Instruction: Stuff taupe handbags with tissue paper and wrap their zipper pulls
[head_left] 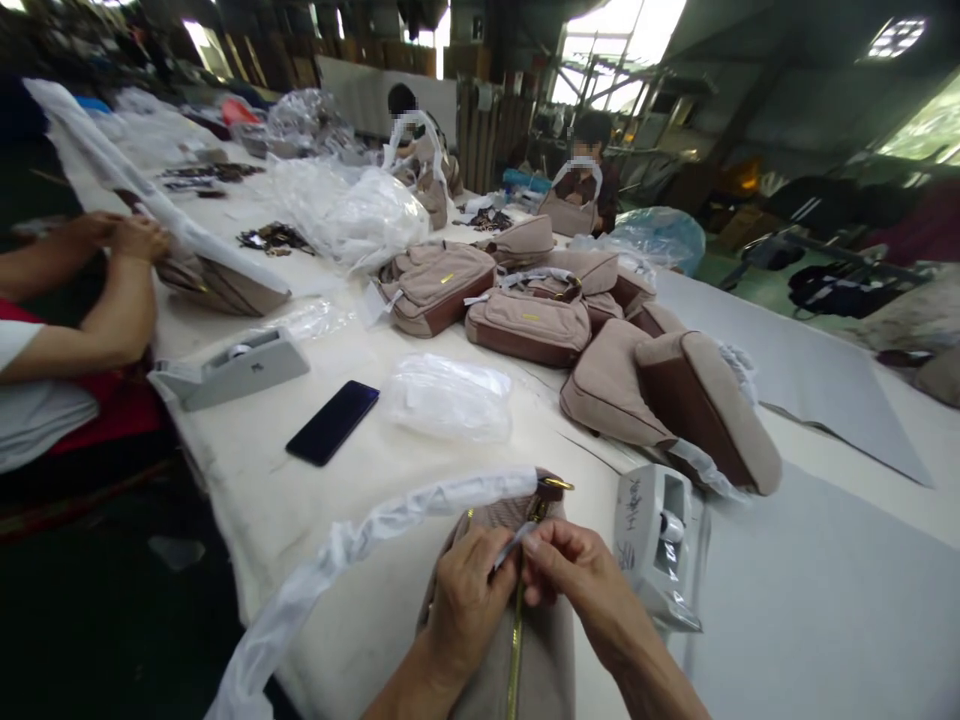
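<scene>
A taupe handbag (551, 640) with a gold zipper (516, 640) stands at the table's near edge under both my hands. Its strap (360, 535), wrapped in white tissue, curves off to the left from a gold ring (555, 483). My left hand (474, 585) is closed on a thin whitish strip (514, 545) over the top of the bag. The thumb and fingers of my right hand (566, 568) pinch the strip's other end, close to the zipper's upper end. What the strip is made of, I cannot make out.
To the right sits a grey tape dispenser (637, 540); another dispenser (247, 370) is at the left. A phone (334, 422) and a white plastic bundle (448, 397) lie ahead. Several handbags (529, 318) are piled beyond. A co-worker's hands (139, 238) hold a bag at the left.
</scene>
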